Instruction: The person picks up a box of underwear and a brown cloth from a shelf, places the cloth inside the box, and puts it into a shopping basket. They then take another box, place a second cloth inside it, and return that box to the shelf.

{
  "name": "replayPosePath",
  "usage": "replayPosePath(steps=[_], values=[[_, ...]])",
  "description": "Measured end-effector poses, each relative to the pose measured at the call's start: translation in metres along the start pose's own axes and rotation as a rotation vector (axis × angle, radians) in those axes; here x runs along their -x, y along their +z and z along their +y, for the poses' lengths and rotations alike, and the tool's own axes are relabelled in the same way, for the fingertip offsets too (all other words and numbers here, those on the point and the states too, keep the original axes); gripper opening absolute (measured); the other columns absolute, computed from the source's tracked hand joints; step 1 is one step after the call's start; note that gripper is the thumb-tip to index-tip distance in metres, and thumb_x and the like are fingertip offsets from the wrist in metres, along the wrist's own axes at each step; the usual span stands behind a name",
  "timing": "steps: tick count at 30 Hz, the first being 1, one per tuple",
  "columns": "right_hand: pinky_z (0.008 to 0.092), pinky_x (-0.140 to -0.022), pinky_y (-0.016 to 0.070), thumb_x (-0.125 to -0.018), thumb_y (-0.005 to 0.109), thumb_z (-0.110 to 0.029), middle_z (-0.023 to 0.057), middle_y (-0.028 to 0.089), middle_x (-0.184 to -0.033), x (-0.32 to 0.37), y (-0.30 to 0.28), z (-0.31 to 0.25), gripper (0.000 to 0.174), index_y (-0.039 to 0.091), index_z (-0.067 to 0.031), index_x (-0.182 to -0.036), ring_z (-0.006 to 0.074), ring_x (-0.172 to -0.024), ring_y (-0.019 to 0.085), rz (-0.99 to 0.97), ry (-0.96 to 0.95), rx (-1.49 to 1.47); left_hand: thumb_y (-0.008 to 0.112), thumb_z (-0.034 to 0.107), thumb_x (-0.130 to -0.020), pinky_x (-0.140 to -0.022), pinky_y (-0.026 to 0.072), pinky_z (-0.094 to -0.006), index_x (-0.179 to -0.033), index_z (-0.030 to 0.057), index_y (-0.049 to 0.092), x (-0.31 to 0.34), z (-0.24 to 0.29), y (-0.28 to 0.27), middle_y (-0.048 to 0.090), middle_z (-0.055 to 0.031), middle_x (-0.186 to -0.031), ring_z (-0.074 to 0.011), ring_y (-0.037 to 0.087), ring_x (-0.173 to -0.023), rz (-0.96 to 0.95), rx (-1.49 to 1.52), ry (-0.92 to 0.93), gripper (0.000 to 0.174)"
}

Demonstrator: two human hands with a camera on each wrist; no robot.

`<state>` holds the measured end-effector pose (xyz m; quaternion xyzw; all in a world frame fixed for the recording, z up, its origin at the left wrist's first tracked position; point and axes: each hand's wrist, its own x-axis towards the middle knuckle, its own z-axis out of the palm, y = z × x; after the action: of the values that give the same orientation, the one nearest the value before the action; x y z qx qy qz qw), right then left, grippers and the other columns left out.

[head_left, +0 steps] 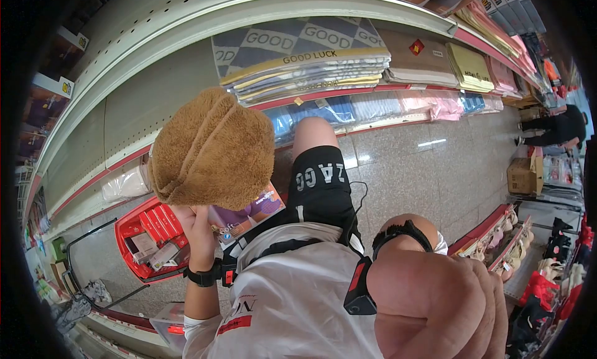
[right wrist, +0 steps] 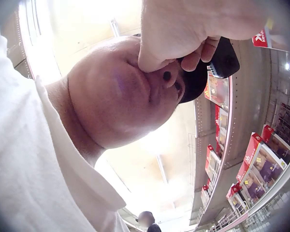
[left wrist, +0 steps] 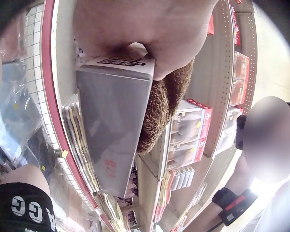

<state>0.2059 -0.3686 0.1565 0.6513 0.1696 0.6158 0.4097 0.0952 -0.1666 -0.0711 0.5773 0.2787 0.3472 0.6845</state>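
My left hand [head_left: 198, 230] grips a box at its edge; the box [head_left: 247, 217] has a purple printed face with the word Soft. Against the box is a brown plush article [head_left: 214, 151] with a seam across it, big in the head view. From the left wrist, the plain grey side of the box [left wrist: 113, 121] hangs below the hand, with brown plush [left wrist: 166, 106] behind it. My right hand [right wrist: 188, 31] is raised in front of the face, its fingers curled and its thumb by the mouth. Nothing shows in it.
A red basket [head_left: 123, 231] with red boxes sits on a cart at the left. Folded towels [head_left: 305, 54] fill the shelf ahead, bagged cloths [head_left: 373, 107] below. Shoes [head_left: 511, 253] line a rack at right. Another person [head_left: 559, 128] bends farther down the aisle, near a cardboard box [head_left: 525, 174].
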Motion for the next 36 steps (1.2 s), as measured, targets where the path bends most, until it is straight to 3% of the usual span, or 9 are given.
replayPosePath(steps=[5, 15, 16, 22, 29, 31, 33, 35, 36], values=[[0.0138, -0.045, 0.0347, -0.097, 0.027, -0.015, -0.0101, 0.051, -0.050, 0.026, -0.007, -0.002, 0.041, 0.048, -0.0142, -0.062, 0.0021, -0.045, 0.050, 0.016, 0.126, -0.047, 0.052, 0.003, -0.087, -0.099, 0.0322, -0.0329, -0.132, -0.0010, 0.023, 0.000, -0.002, -0.004, 0.047, -0.0140, -0.125, -0.0195, 0.047, -0.114, -0.019, -0.025, -0.069, 0.054], [0.0339, -0.065, 0.0437, -0.083, 0.062, -0.013, 0.0021, 0.050, -0.064, 0.005, 0.061, -0.110, 0.016, 0.050, -0.0037, -0.079, 0.0148, -0.061, 0.054, 0.287, 0.894, -2.947, 0.052, -0.002, -0.086, -0.101, 0.0313, -0.0339, -0.139, 0.0064, 0.014, 0.000, 0.003, 0.006, 0.040, -0.0138, -0.133, -0.0203, 0.042, -0.121, 0.083, 0.024, -0.020, 0.066], [0.0345, -0.069, 0.0431, -0.083, 0.059, -0.012, 0.0033, 0.052, -0.069, 0.011, 0.069, -0.122, 0.013, 0.050, -0.0045, -0.079, 0.0151, -0.063, 0.054, 0.241, 0.893, -3.014, 0.052, -0.003, -0.086, -0.101, 0.0312, -0.0337, -0.140, 0.0066, 0.013, -0.002, 0.004, 0.008, 0.038, -0.0135, -0.135, -0.0204, 0.041, -0.122, 0.092, 0.002, -0.012, 0.068], [0.0367, -0.071, 0.0410, -0.084, 0.058, -0.014, 0.0032, 0.049, -0.066, 0.017, 0.074, -0.127, 0.013, 0.049, -0.0062, -0.081, 0.0170, -0.065, 0.052, 0.027, 1.119, -3.344, 0.053, 0.001, -0.087, -0.105, 0.0264, -0.0353, -0.142, 0.0082, 0.014, -0.002, -0.001, 0.000, 0.030, -0.0106, -0.142, -0.0212, 0.034, -0.128, 0.023, 0.029, -0.056, 0.068], [0.0368, -0.068, 0.0400, -0.085, 0.057, -0.015, 0.0033, 0.049, -0.065, 0.016, 0.071, -0.118, 0.011, 0.050, -0.0062, -0.084, 0.0176, -0.065, 0.051, 0.103, 1.028, -3.479, 0.052, 0.001, -0.087, -0.105, 0.0275, -0.0357, -0.142, 0.0081, 0.013, -0.001, 0.002, 0.003, 0.032, -0.0113, -0.141, -0.0223, 0.035, -0.127, -0.009, 0.001, -0.064, 0.068], [0.0364, -0.063, 0.0402, -0.082, 0.059, -0.015, 0.0031, 0.050, -0.065, 0.013, 0.063, -0.109, 0.010, 0.054, -0.0064, -0.084, 0.0181, -0.063, 0.050, 0.188, 0.984, -3.237, 0.053, 0.002, -0.087, -0.105, 0.0276, -0.0357, -0.142, 0.0077, 0.014, 0.000, 0.012, 0.009, 0.032, -0.0115, -0.140, -0.0224, 0.036, -0.126, 0.044, 0.033, -0.165, 0.068], [0.0349, -0.060, 0.0403, -0.078, 0.064, -0.016, 0.0036, 0.054, -0.069, 0.012, 0.067, -0.091, 0.012, 0.057, -0.0061, -0.077, 0.0191, -0.065, 0.051, 0.601, 0.555, -2.727, 0.054, 0.003, -0.087, -0.105, 0.0275, -0.0355, -0.142, 0.0074, 0.014, -0.001, 0.007, 0.004, 0.032, -0.0114, -0.140, -0.0222, 0.036, -0.126, 0.038, -0.002, -0.148, 0.068], [0.0349, -0.058, 0.0415, -0.068, 0.071, -0.015, 0.0046, 0.058, -0.071, 0.012, 0.038, -0.061, 0.015, 0.058, -0.0064, -0.068, 0.0217, -0.068, 0.054, 0.799, 0.783, -2.383, 0.054, 0.003, -0.087, -0.105, 0.0274, -0.0353, -0.142, 0.0071, 0.014, 0.001, 0.002, 0.001, 0.032, -0.0113, -0.140, -0.0220, 0.036, -0.126, 0.027, -0.037, -0.151, 0.068], [0.0356, -0.063, 0.0409, -0.080, 0.060, -0.019, -0.0026, 0.055, -0.075, 0.009, 0.034, -0.048, 0.010, 0.058, -0.0155, -0.089, 0.0165, -0.070, 0.053, 0.796, 0.696, -2.341, 0.054, 0.004, -0.087, -0.105, 0.0272, -0.0351, -0.142, 0.0070, 0.015, 0.001, 0.000, 0.001, 0.032, -0.0110, -0.140, -0.0217, 0.036, -0.126, 0.042, -0.024, -0.100, 0.068]])
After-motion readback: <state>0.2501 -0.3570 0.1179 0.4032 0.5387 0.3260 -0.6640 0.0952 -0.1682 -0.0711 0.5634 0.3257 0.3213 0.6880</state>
